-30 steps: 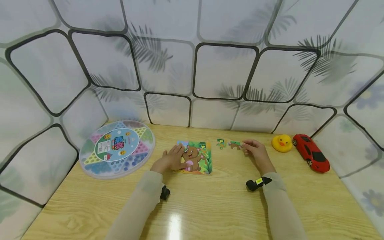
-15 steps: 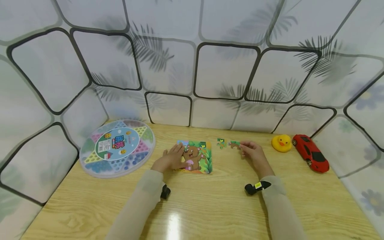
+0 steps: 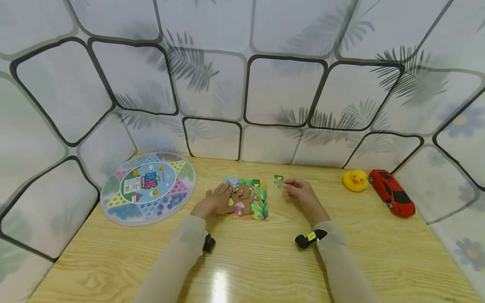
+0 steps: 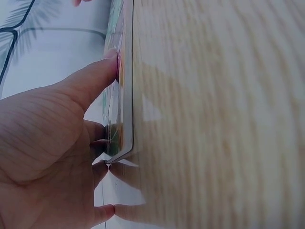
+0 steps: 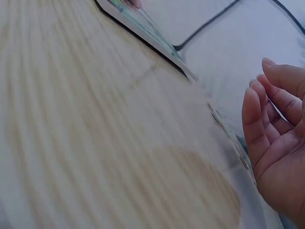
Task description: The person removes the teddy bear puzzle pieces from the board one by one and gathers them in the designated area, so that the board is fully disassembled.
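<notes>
A square jigsaw puzzle (image 3: 258, 203) with a brown bear on a green background lies flat on the table. My left hand (image 3: 213, 203) rests on its left side with the fingers spread; in the left wrist view the thumb (image 4: 93, 78) touches the puzzle's face near the edge. To the right of the puzzle lies a loose green puzzle piece (image 3: 278, 178). My right hand (image 3: 306, 198) hovers beside it, fingertips right at its edge. In the right wrist view nothing shows between the loosely bent fingers. The brown loose piece is hidden behind the right hand.
A round Chinese checkers set (image 3: 147, 189) in clear packaging lies at the left of the wooden table (image 3: 257, 261). A yellow rubber duck (image 3: 355, 181) and a red toy car (image 3: 394, 194) stand at the right. A patterned cloth wall (image 3: 273, 92) rises behind the table.
My right hand has moved left from the brown loose piece to the green one, covering the brown piece in the head view. My left hand has stayed on the puzzle.
</notes>
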Tool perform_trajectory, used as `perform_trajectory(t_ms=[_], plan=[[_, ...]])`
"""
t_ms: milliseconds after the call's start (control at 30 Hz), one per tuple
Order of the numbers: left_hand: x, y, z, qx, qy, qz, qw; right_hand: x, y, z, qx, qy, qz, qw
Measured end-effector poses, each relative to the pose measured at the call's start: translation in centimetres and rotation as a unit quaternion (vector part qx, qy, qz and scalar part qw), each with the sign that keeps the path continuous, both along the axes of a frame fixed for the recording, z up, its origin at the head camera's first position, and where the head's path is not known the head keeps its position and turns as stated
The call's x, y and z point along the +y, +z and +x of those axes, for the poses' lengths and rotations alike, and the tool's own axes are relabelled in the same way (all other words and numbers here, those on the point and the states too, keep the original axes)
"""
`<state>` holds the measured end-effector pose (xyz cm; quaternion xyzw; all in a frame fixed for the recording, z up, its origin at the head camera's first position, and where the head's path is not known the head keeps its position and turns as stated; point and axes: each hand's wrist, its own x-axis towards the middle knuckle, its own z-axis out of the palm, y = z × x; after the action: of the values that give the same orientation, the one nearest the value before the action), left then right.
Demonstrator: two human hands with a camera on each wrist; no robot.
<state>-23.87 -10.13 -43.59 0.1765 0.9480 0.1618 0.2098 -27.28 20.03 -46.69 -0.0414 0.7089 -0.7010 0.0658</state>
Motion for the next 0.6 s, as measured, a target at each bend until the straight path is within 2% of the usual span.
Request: perform_trajectory(t_ms=[367,600], plan=[[-0.1,0.1,0.3,0.006,0.001,0.006,1.0,-4.3,-0.3,0.0,0.001,0.053,0.009,0.9985],[-0.1,-0.1,0.0,0.012,0.002,-0.009,0.9999,-7.7,0.1,-0.2,0.004,0.114,0.019,0.9933]])
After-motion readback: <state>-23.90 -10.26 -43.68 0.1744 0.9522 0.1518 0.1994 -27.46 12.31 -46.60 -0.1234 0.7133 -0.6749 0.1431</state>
